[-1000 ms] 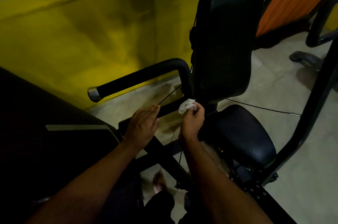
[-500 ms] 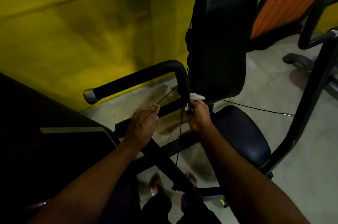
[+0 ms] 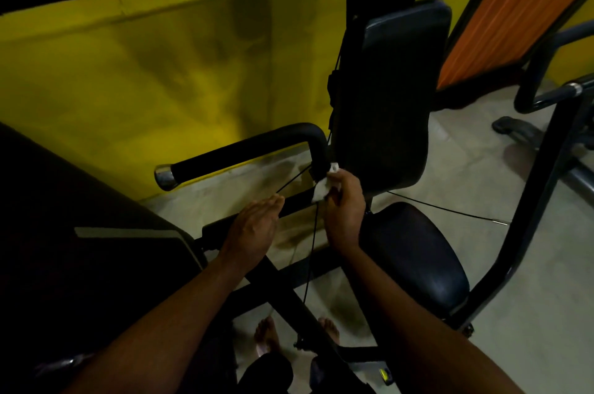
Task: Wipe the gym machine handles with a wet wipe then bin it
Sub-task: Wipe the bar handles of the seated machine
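A black gym machine handle [image 3: 244, 149] with a chrome end cap runs from the left to a bend beside the back pad. My right hand [image 3: 344, 210] is shut on a crumpled white wet wipe [image 3: 323, 188], pressed against the lower upright part of that handle just below the bend. My left hand [image 3: 254, 229] lies flat with fingers together on a lower black bar of the frame, holding nothing. No bin is in sight.
The black seat [image 3: 418, 252] and upright back pad [image 3: 392, 98] stand to the right of my hands. A thin cable [image 3: 310, 249] hangs between my hands. A yellow wall [image 3: 128, 78] lies behind, another machine frame [image 3: 546, 168] at right. My bare feet [image 3: 266, 334] show below.
My right hand rose from beside the seat to the handle's upright and set the wipe against it, then slid slightly down. The left hand stayed on the lower bar.
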